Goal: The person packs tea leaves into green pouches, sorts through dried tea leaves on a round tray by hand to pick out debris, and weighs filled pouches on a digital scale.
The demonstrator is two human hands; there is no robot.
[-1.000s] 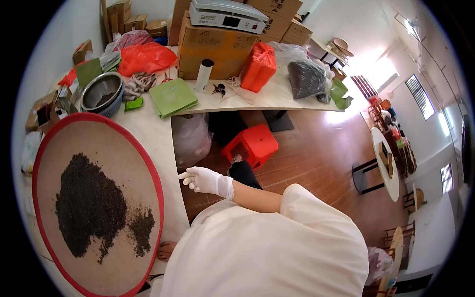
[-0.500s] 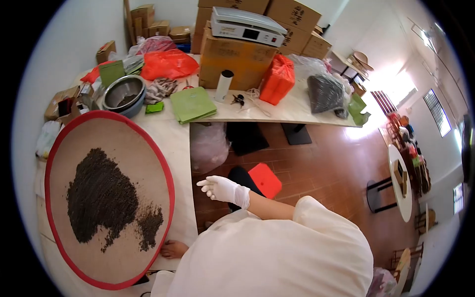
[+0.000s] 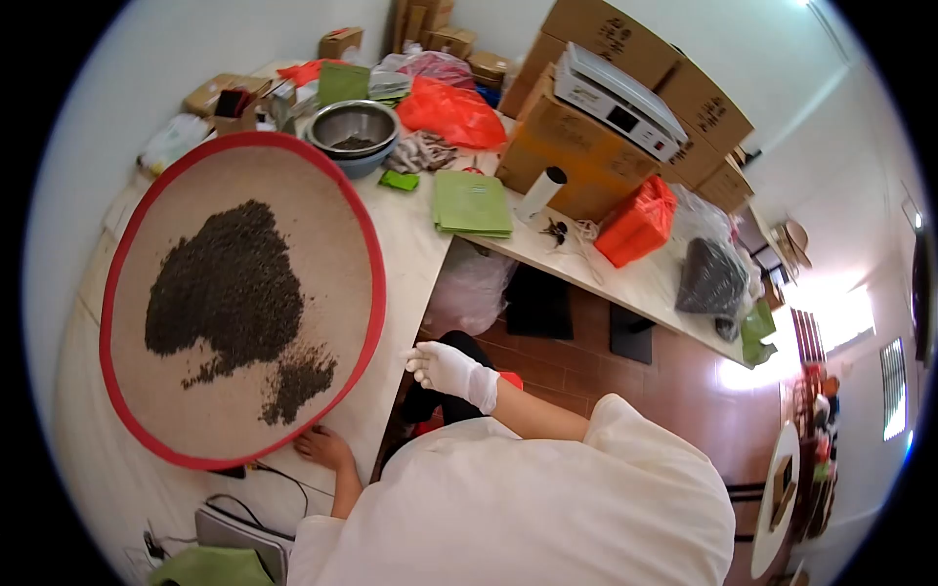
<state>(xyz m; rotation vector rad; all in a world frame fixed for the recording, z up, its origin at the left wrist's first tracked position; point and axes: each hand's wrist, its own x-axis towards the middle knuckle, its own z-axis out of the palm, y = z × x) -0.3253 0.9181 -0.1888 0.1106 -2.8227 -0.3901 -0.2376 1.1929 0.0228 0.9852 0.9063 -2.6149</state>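
My left hand (image 3: 324, 447) is bare and rests on the pale table (image 3: 399, 256), fingers apart, touching or close to the lower rim of a round tray (image 3: 368, 230) with a red border. Dark loose material (image 3: 234, 288) lies on the tray in a large heap, with a smaller patch (image 3: 298, 384) at its lower right. My right hand (image 3: 451, 374) wears a white glove. It hangs in the air beyond the table's edge, its fingers loosely bent and apart, with nothing in them.
Behind the tray stand a metal bowl (image 3: 352, 129), green packets (image 3: 472, 204) and a red bag (image 3: 451, 112). A white tube (image 3: 540, 193), a cardboard box (image 3: 578, 146) and a scale (image 3: 620, 98) are farther right. A laptop-like device (image 3: 239, 537) and cables lie at the lower left.
The view has turned, shifting the far table to the right and the tray upward. More of my left hand and forearm shows. The red stool is now mostly hidden.
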